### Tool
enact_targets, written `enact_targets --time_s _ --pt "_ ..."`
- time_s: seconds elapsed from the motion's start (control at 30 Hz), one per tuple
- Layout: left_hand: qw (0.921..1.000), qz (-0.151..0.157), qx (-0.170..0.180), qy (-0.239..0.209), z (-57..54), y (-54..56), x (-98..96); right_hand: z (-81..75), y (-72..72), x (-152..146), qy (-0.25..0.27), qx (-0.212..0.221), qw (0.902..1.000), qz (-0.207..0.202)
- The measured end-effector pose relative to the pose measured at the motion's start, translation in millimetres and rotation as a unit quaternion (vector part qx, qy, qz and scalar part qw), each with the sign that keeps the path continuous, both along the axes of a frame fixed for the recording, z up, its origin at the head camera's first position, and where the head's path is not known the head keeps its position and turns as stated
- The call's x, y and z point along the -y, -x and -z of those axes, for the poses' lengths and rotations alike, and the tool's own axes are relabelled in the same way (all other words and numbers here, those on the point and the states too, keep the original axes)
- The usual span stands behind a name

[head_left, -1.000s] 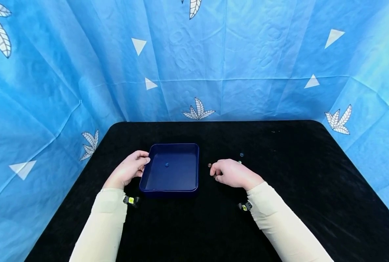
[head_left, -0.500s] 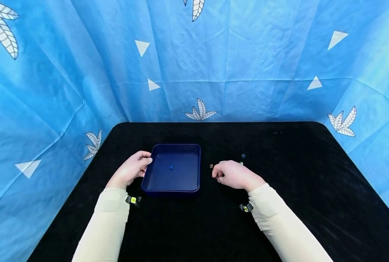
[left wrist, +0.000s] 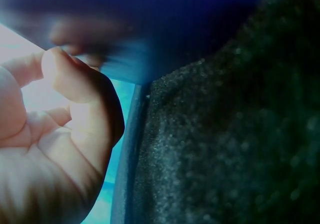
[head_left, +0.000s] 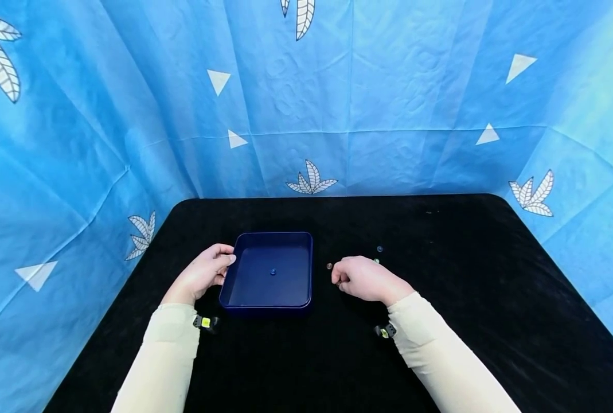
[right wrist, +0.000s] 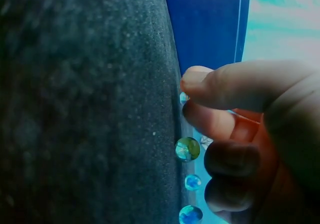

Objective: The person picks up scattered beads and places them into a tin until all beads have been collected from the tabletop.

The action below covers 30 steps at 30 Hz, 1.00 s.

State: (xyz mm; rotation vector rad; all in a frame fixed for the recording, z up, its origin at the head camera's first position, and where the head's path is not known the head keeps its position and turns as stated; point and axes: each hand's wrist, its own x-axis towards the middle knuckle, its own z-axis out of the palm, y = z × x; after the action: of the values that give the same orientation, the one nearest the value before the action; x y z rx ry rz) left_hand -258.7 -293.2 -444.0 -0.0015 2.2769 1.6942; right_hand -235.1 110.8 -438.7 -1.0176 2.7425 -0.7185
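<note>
The dark blue square tray (head_left: 272,304) stands left of the middle of the black table, a small blue marble (head_left: 273,272) on its floor. My left hand (head_left: 203,274) grips the tray's left wall, thumb at the rim and fingers bent outside it. Right of the tray, my right hand (head_left: 368,278) pinches a small marble (right wrist: 184,98) between thumb and index finger, close over the cloth. Its other fingers are curled. A reddish-brown marble (head_left: 329,266) lies between this hand and the tray. Behind the hand are a green marble (head_left: 376,261) and a blue marble (head_left: 380,249).
Black cloth (head_left: 440,275) covers the table. A blue curtain (head_left: 389,86) with white leaf and triangle prints hangs behind the table and along its sides. Small dark cameras (head_left: 385,331) sit at both cuffs.
The marble in the tray has rolled a little to the right and toward me. Both hands stay almost in place, and the head view has shifted slightly.
</note>
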Motion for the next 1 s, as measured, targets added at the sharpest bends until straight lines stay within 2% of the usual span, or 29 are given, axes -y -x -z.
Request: enact_targets --time_s 0.13,0.3,0.53,0.77,1.0 --pt "1.0 0.002 0.0 0.001 -2.0 -2.2 1.5 0.4 -1.0 2.1 0.015 0.004 0.9999 -0.004" --pt "1.0 0.007 -0.004 -0.001 -4.4 0.9 -1.8 -1.3 0.0 1.0 0.016 0.004 0.9999 0.007" --pt "1.0 -0.003 0.005 -0.004 -1.1 1.1 -0.4 -6.7 1.7 3.1 0.032 -0.005 0.9995 0.004" --pt "0.9999 -0.01 0.004 -0.006 -0.6 -0.3 1.1 -15.5 -1.6 5.0 0.055 -0.017 0.9983 0.01" --pt "1.0 -0.002 0.001 -0.005 -1.9 0.3 -0.5 -21.0 -6.6 7.8 0.054 -0.014 0.9982 0.023"
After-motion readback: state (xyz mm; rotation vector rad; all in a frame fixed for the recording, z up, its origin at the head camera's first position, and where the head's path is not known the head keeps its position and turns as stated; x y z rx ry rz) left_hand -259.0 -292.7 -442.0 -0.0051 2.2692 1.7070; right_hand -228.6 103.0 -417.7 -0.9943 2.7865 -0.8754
